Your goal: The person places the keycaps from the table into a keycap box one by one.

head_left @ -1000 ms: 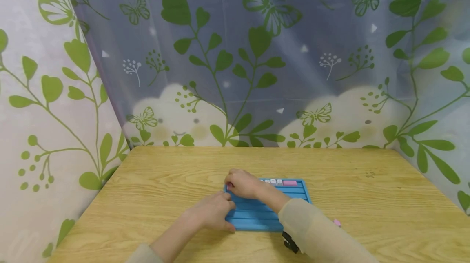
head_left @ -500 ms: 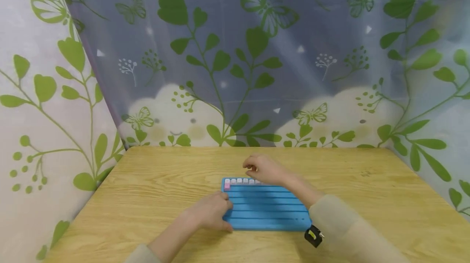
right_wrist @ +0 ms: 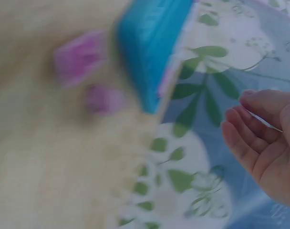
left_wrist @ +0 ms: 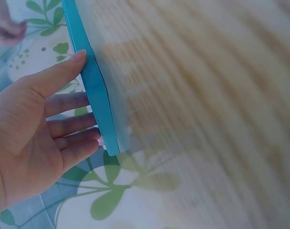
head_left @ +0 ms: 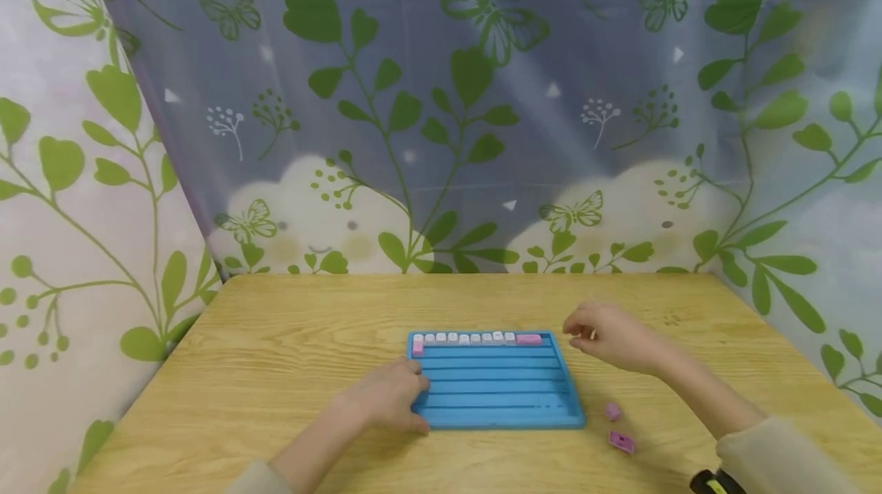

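A blue keyboard base (head_left: 492,383) lies on the wooden table, with raised ridges across it. White keycaps (head_left: 465,339) line its back row, ending at a long pink keycap (head_left: 529,339) on the right; a small pink keycap (head_left: 417,349) sits below the row's left end. My left hand (head_left: 382,396) grips the base at its front left corner, thumb against the outer wall in the left wrist view and fingers at the rim. Right of the base, my right hand (head_left: 616,337) hovers with loosely bent fingers, holding nothing.
Two loose pink keycaps lie right of the base: a small one (head_left: 612,411) and a larger one (head_left: 622,442) with its underside up. A patterned curtain (head_left: 482,134) hangs behind the table (head_left: 310,310). A black wrist camera (head_left: 713,482) shows near the right sleeve.
My right hand has let go of the small pink keycap at the left of the base and moved across to the right. The left hand stays at the base.
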`<state>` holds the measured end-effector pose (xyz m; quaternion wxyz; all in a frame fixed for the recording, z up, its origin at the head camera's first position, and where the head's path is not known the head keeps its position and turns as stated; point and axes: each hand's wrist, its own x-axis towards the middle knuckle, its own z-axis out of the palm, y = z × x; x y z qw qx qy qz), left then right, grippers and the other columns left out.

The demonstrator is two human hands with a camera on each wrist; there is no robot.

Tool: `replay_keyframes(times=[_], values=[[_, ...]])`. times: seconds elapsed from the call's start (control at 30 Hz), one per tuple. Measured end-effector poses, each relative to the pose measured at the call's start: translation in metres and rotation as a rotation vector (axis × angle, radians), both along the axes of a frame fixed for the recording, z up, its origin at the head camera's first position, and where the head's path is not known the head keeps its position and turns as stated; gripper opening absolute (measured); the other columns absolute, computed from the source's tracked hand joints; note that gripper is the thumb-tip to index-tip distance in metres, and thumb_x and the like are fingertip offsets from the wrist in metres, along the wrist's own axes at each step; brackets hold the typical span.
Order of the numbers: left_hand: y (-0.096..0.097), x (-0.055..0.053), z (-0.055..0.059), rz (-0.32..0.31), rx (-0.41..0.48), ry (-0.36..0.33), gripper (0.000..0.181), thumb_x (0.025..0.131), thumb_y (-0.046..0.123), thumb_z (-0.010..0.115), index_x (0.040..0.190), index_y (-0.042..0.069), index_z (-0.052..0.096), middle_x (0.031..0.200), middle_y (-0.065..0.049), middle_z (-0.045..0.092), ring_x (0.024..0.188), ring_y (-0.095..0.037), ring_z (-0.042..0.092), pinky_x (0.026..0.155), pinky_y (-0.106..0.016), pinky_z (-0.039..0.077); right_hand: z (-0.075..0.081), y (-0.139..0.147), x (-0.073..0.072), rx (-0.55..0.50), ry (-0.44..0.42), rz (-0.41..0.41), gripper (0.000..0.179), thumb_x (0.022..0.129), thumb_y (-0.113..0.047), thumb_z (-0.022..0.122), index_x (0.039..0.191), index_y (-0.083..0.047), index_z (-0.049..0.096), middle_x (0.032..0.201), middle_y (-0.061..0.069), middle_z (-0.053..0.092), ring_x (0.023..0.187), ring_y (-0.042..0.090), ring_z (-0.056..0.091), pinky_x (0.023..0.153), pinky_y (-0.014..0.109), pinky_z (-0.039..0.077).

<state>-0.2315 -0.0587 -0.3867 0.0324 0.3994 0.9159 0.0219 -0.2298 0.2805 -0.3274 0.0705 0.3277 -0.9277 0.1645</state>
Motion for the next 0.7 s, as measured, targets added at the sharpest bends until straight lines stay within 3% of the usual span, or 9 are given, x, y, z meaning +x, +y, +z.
replay_keyframes(times=[0.13, 0.2, 0.4, 0.5, 0.7], values=[[0.0, -0.001, -0.002, 0.012, -0.009, -0.005, 0.046, 0.072, 0.042, 0.076, 0.098, 0.006, 0.068, 0.086, 0.002, 0.052, 0.079, -0.01, 0.045, 0.073, -0.025, 0.044, -0.017, 0.019, 0.014, 0.043, -0.093, -0.015, 0.01, 0.08, -0.004, 0.069, 0.09, -0.003, 0.067, 0.081, -0.004, 0.061, 0.07, 0.006, 0.054, 0.061, 0.024, 0.048], [0.001, 0.0, -0.001, 0.013, -0.017, -0.011, 0.047, 0.072, 0.043, 0.076, 0.1, 0.006, 0.068, 0.088, 0.001, 0.053, 0.08, -0.011, 0.046, 0.074, -0.026, 0.045, -0.026, 0.025, 0.021, 0.058, -0.179, -0.028, 0.012, 0.079, -0.004, 0.069, 0.091, -0.003, 0.067, 0.082, -0.002, 0.062, 0.071, 0.008, 0.055, 0.06, 0.024, 0.048], [0.001, 0.0, 0.0, 0.014, -0.024, -0.013, 0.047, 0.072, 0.044, 0.075, 0.099, 0.006, 0.067, 0.085, 0.003, 0.051, 0.078, -0.01, 0.044, 0.072, -0.025, 0.044, -0.041, 0.025, 0.032, 0.125, -0.361, -0.088, 0.016, 0.074, -0.002, 0.067, 0.09, -0.003, 0.067, 0.087, 0.006, 0.063, 0.079, 0.026, 0.059, 0.064, 0.035, 0.05], [0.002, 0.0, 0.0, 0.019, -0.028, -0.014, 0.047, 0.072, 0.044, 0.075, 0.099, 0.007, 0.067, 0.084, 0.003, 0.049, 0.078, -0.01, 0.043, 0.071, -0.025, 0.043, -0.046, 0.024, 0.035, 0.136, -0.364, -0.099, 0.016, 0.071, 0.003, 0.062, 0.085, -0.003, 0.066, 0.084, 0.007, 0.063, 0.074, 0.022, 0.058, 0.063, 0.036, 0.05], [0.001, 0.001, -0.001, 0.039, -0.03, -0.027, 0.048, 0.073, 0.045, 0.075, 0.102, 0.008, 0.067, 0.087, 0.003, 0.051, 0.079, -0.009, 0.043, 0.073, -0.024, 0.044, -0.054, 0.025, 0.035, 0.13, -0.329, -0.077, 0.018, 0.072, 0.011, 0.056, 0.073, -0.006, 0.061, 0.068, -0.004, 0.053, 0.058, 0.006, 0.043, 0.055, 0.025, 0.042]])
